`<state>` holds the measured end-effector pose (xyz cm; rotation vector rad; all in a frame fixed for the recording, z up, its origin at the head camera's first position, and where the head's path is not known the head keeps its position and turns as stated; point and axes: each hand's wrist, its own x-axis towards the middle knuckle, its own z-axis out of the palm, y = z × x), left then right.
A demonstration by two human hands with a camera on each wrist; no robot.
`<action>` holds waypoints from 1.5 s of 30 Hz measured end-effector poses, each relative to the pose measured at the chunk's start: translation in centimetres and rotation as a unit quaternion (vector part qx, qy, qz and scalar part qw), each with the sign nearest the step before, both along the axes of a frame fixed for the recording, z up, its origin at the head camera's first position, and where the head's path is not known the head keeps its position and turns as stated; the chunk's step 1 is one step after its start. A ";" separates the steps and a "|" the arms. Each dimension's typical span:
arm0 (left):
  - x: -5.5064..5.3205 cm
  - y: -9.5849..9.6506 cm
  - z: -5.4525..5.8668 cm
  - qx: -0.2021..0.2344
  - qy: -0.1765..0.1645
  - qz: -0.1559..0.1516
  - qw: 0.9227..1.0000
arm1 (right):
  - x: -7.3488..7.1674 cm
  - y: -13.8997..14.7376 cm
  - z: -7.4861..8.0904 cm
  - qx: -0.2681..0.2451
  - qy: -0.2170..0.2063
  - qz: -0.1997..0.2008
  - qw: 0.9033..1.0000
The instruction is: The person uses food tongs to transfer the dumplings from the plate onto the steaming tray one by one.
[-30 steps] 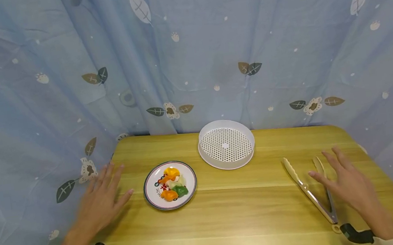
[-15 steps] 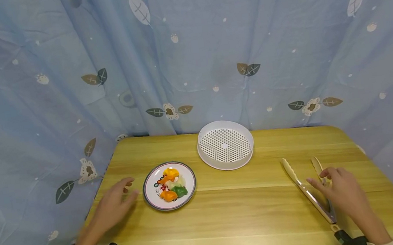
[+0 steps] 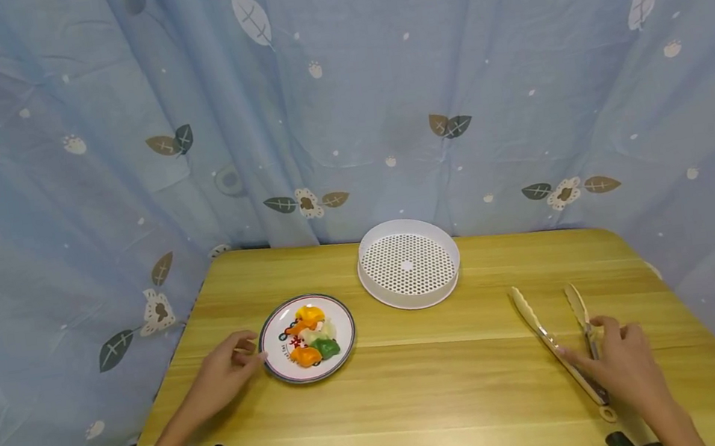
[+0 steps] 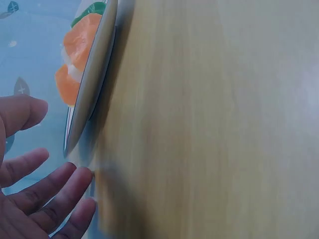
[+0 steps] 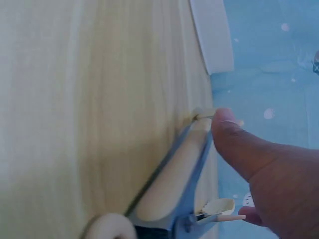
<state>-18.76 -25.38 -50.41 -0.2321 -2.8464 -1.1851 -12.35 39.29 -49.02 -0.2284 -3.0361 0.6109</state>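
Observation:
My left hand point(image 3: 224, 374) is at the left side of a white plate point(image 3: 274, 333), its fingers loosely bent and the fingertips close to the rim. In the left wrist view the thumb and fingers are spread on either side of the plate's edge, with no clear contact. Several dumpling-shaped pieces, among them an orange one point(image 3: 306, 356) and a green one point(image 3: 326, 347), lie on the plate. My right hand point(image 3: 626, 366) is over the spread tongs point(image 3: 536, 321), thumb by the left arm and bent fingers by the right one. Whether it touches them is hard to tell.
A round white steamer tray point(image 3: 401, 297) with a perforated bottom stands at the back middle of the wooden table point(image 3: 434, 394). A blue patterned curtain point(image 3: 380, 84) hangs behind the table and along its sides.
Both hands have come down from a raised, spread pose. The left moved right toward the plate with its fingers bending; the right lowered over the tongs, fingers bending too.

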 end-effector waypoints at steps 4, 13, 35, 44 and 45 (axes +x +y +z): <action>-0.2 0.4 -0.4 0.022 -0.037 0.012 0.999 | 0.1 -0.1 -0.4 -0.003 -0.011 0.001 1.000; -0.5 1.1 -0.9 0.045 -0.074 0.023 0.996 | -0.3 -0.4 -0.8 0.013 -0.011 0.003 1.000; -1.2 0.7 -1.7 0.118 -0.120 0.021 0.985 | -0.9 -0.6 -0.1 -0.048 -0.077 -0.012 0.996; -1.3 0.5 -1.6 0.121 -0.125 0.014 0.985 | -1.4 -0.5 0.3 -0.072 -0.090 -0.021 0.993; -1.4 0.4 -1.7 0.121 -0.124 0.014 0.985 | -1.5 -0.6 0.3 -0.073 -0.091 -0.023 0.993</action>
